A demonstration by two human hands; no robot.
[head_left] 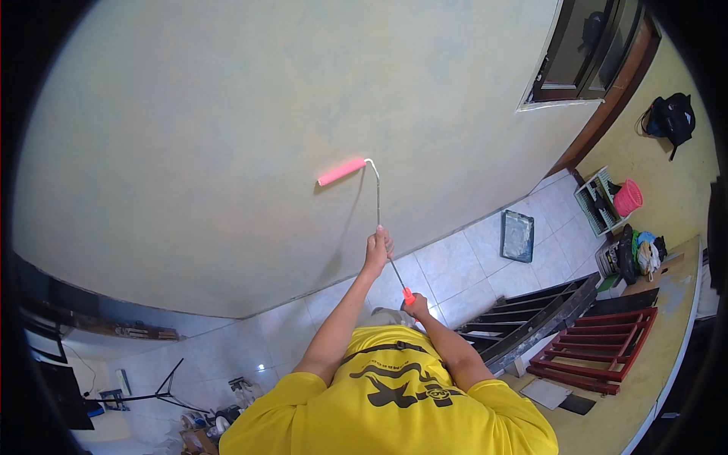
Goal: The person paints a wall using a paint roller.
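Observation:
A paint roller with a pink sleeve (342, 171) lies against or just off the pale wall (227, 152); I cannot tell whether it touches. Its thin metal rod (378, 199) bends down toward me. Partway along that rod, my left hand (378, 248) is closed around it. My right hand (417, 306) grips the orange-red handle (409, 296) at the lower end, close to my body. On the floor to the right lies a dark paint tray (518, 236) with whitish paint in it.
Right of the tray are a green-and-white rack (597, 203) and a pink basket (628, 199). Dark slatted metalwork (523, 318) and a red slatted frame (595, 349) stand at lower right. A dark-framed window (584, 53) is upper right. Black stand legs (163, 390) spread at lower left.

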